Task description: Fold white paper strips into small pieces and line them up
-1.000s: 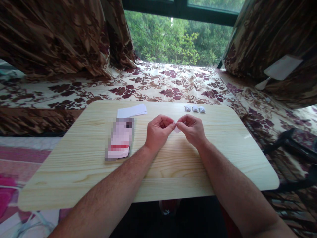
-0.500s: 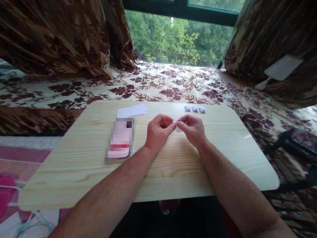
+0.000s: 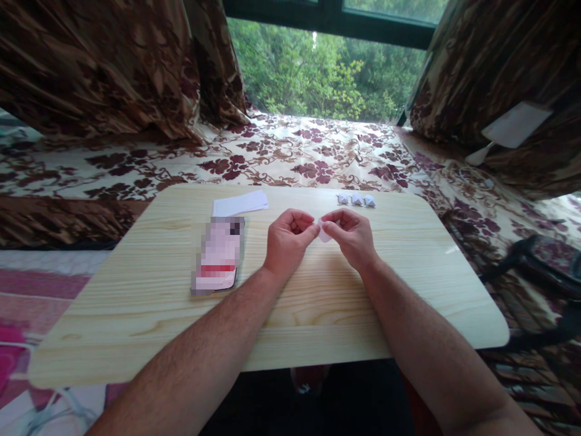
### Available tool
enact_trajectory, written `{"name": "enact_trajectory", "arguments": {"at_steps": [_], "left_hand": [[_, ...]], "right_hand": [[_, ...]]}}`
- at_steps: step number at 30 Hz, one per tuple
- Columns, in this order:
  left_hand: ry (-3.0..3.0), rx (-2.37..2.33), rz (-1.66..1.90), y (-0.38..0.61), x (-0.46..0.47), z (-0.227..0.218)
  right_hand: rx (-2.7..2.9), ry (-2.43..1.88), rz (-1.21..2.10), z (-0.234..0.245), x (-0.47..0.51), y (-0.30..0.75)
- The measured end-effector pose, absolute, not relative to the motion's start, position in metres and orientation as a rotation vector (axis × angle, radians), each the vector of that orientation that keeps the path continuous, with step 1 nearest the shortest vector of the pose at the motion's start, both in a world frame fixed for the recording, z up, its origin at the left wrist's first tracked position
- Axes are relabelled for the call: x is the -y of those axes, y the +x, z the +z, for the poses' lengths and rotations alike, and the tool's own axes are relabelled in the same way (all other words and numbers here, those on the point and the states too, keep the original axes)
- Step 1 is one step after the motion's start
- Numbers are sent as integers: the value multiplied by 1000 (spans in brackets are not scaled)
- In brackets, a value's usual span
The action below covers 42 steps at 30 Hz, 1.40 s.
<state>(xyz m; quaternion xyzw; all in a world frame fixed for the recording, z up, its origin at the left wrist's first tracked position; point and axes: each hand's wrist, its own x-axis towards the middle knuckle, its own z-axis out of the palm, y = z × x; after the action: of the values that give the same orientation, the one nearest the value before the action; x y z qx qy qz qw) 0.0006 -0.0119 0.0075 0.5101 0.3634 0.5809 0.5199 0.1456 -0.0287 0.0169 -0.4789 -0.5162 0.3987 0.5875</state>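
Between my two hands is a small folded piece of white paper [image 3: 324, 235], held above the middle of the wooden table [image 3: 313, 312]. My left hand [image 3: 292, 238] pinches its left side with thumb and forefinger. From the right, my right hand [image 3: 350, 235] grips it the same way, and the fingertips of both hands nearly meet. Most of the paper's upper part is hidden by the fingers. Beyond my right hand, three small folded white paper shapes [image 3: 356, 200] stand in a row near the far edge.
A stack of white paper strips [image 3: 240, 203] lies at the far left of the table. Nearer to me is a phone [image 3: 220, 251], partly blurred out. Behind the table runs a ledge with a floral cover [image 3: 313, 151]; a white lamp [image 3: 517, 124] stands at the right.
Both hands keep their pinch on the paper with almost no movement. A little more of the paper shows below the fingertips. The whole view has shifted very slightly.
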Motion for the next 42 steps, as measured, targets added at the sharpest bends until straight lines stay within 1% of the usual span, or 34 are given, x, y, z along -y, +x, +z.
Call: {"name": "enact_trajectory", "arguments": {"at_steps": [6,9,16,23,42], "left_hand": [[1170,-884,1423,1,9,6],[1145,-882,1414,0,8,7],[1175,-885,1224,-2,8,5],[1297,-918,1302,-3,6,0],[1323,-952,1283,3,9,0]], "right_hand": [[1119,-1093,995,16,26,149],[1121,-1106,973,14,25,150],[1176,-1124,955,15,28,147],[1227,-1132,964,15,28,147],[1236,-1148,879,16,26,147]]}}
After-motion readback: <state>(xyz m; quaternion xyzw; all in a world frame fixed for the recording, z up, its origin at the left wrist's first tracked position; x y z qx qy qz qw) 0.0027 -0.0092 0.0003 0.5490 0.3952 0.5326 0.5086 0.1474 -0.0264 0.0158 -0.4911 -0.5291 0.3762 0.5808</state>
